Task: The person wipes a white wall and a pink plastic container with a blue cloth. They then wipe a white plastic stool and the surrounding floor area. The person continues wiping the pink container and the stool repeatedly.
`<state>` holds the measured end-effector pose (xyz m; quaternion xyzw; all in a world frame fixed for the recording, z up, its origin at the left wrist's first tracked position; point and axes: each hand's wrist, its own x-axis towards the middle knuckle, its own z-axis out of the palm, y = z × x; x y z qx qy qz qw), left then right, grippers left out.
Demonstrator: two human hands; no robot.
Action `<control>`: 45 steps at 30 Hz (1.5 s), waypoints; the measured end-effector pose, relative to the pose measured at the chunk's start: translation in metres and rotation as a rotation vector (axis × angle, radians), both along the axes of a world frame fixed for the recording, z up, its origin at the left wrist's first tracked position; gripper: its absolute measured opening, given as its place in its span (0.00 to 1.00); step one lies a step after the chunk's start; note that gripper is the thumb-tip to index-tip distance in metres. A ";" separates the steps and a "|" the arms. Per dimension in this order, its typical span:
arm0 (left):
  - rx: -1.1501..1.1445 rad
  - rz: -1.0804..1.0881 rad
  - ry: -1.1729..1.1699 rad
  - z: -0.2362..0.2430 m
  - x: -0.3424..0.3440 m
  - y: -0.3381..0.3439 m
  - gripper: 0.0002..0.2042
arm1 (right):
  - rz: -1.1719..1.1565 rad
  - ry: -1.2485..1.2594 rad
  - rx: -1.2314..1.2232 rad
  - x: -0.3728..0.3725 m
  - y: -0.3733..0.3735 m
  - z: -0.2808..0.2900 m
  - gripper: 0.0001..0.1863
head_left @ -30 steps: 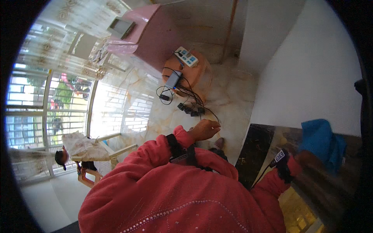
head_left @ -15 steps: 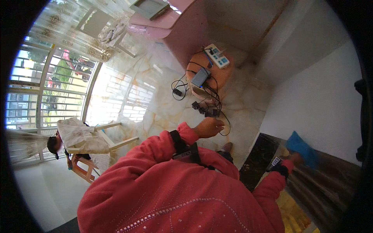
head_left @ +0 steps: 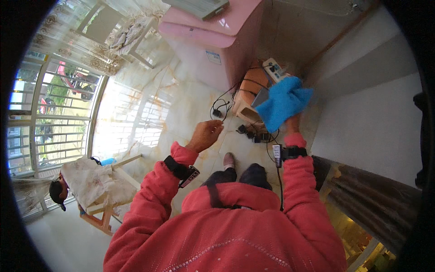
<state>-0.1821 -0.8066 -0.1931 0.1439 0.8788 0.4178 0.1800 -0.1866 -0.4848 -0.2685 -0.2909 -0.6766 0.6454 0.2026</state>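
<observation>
My right hand (head_left: 293,124) is closed on a bright blue cloth (head_left: 284,100), raised in front of an orange stool (head_left: 248,88). The cloth spreads above my fingers and covers part of the stool top and the grey box (head_left: 260,97) on it. My left hand (head_left: 206,135) hangs over the tiled floor, its fingers curled in loosely with nothing visible in them. Close to it, a black plug on a looped cable (head_left: 217,112) lies on the floor. Several black power adapters (head_left: 253,134) lie at the foot of the stool.
A white power strip (head_left: 273,69) sits at the stool's back. Behind stands a pink cabinet (head_left: 222,59) with a grey panel on top. Chairs (head_left: 97,186) stand by the barred window at left. At lower right is a dark brown ribbed surface (head_left: 367,199); cables trail near my legs.
My right hand has brought the blue cloth from the brown surface at lower right up toward the stool. My left hand has shifted left, and the view has turned.
</observation>
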 end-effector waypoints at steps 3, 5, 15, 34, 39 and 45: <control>-0.014 0.052 0.062 0.010 -0.029 -0.019 0.12 | 0.116 0.023 0.123 -0.064 -0.035 0.007 0.22; 0.107 0.083 0.156 0.015 -0.044 -0.025 0.11 | 0.183 0.031 0.246 -0.102 -0.051 0.012 0.23; 0.036 0.159 0.078 0.032 -0.109 -0.078 0.13 | 0.325 0.017 0.967 -0.253 -0.100 0.055 0.20; -0.044 0.101 0.068 0.005 -0.255 -0.112 0.14 | 0.114 -0.163 0.817 -0.281 -0.117 0.001 0.22; -0.016 0.179 0.077 -0.001 -0.279 -0.118 0.13 | 0.101 -0.191 0.957 -0.280 -0.095 0.030 0.17; -0.080 0.137 0.127 0.008 -0.316 -0.115 0.13 | 0.123 -0.140 1.074 -0.277 -0.163 0.003 0.13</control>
